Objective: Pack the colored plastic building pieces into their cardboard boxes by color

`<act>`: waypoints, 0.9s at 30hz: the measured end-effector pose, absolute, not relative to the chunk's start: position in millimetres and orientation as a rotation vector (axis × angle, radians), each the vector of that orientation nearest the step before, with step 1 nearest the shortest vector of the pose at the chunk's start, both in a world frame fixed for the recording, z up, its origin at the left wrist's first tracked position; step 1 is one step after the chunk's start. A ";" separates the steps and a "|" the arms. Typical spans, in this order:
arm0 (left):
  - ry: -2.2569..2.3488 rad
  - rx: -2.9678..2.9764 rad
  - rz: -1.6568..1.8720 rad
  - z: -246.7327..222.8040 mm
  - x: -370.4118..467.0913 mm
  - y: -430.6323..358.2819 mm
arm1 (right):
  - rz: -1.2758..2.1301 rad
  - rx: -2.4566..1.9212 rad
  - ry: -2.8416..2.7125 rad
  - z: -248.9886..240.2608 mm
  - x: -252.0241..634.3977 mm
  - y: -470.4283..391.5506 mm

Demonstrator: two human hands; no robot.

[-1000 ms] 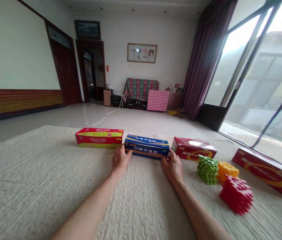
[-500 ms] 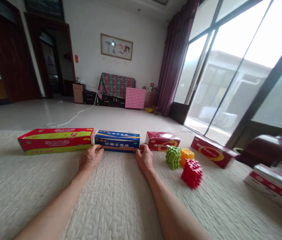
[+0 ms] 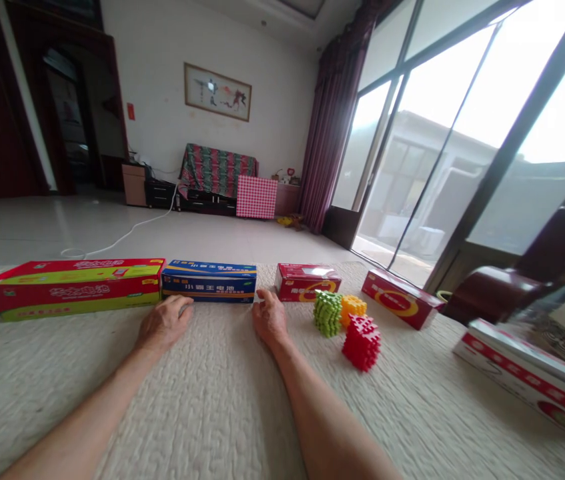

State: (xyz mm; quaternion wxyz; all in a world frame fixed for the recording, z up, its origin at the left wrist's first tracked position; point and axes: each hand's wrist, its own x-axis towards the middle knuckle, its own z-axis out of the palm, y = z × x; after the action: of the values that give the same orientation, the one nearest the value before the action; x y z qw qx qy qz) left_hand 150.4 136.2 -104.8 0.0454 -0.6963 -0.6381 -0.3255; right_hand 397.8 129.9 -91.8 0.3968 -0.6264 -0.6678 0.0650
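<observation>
"What hangs on the far wall?"

"A framed picture (image 3: 218, 91), a small red strip (image 3: 131, 111) left of it."

"And below?"

"A low black cabinet (image 3: 207, 202) under a patterned cloth (image 3: 219, 170), a red-and-white checked cloth (image 3: 256, 197) beside that. A white cord (image 3: 135, 227) loops on the floor (image 3: 202, 237)."

"Farther right?"

"A purple curtain (image 3: 329, 120); the yellow object (image 3: 285, 221) near its foot looks too small to name."

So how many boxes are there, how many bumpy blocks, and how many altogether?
Boxes: 5 (red-and-green box, blue box, left maroon box, right maroon box, white-and-red box)
Bumpy blocks: 3 (green block, yellow block, red block)
Total: 8
</observation>
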 end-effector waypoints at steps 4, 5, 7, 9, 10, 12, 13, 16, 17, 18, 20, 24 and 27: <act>-1.840 -2.194 -0.949 -105.1 153.1 132.3 | 0.148 -1.581 -1.727 -93.5 394.5 122.1; -1.835 -2.202 -0.933 -104.9 154.6 130.3 | 0.148 -1.570 -1.756 -92.1 393.6 117.6; -1.817 -2.234 -0.911 -101.4 162.3 125.6 | 0.158 -1.509 -1.857 -83.0 394.4 107.4; -1.744 -2.318 -0.918 -90.9 180.4 122.0 | 0.117 -1.384 -1.983 -63.0 401.9 99.2; -1.669 -2.404 -0.929 -82.6 194.0 121.6 | 0.057 -1.315 -2.037 -49.2 409.3 97.2; -1.605 -2.526 -1.016 -61.0 229.0 125.2 | -0.109 -1.275 -2.016 -18.2 432.2 98.7; -1.646 -2.580 -1.059 -49.0 248.9 129.3 | -0.169 -1.350 -1.951 -3.2 447.4 102.0; -1.856 -2.588 -1.129 -18.5 306.3 148.3 | -0.159 -1.803 -1.670 27.2 501.5 116.9; -1.901 -2.589 -1.128 -12.4 322.0 155.0 | -0.143 -1.880 -1.608 30.9 519.8 121.9; -1.943 -2.602 -1.119 -8.7 335.1 161.0 | -0.124 -1.931 -1.565 31.5 537.0 126.4; -1.990 -2.636 -1.115 -7.7 353.6 169.1 | -0.067 -2.007 -1.505 26.5 565.5 133.6; -1.983 -2.720 -1.142 -17.7 367.9 169.3 | 0.080 -1.975 -1.512 10.5 594.2 142.5; -1.971 -2.747 -1.180 -22.6 368.1 164.5 | 0.062 -1.803 -1.523 4.4 597.4 146.0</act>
State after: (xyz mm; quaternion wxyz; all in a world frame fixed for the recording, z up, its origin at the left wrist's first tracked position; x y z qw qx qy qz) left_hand 368.1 164.5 -22.6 -0.2177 -0.7487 -0.5371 -0.3216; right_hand 597.4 146.0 4.4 0.3807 -0.7062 -0.5964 0.0241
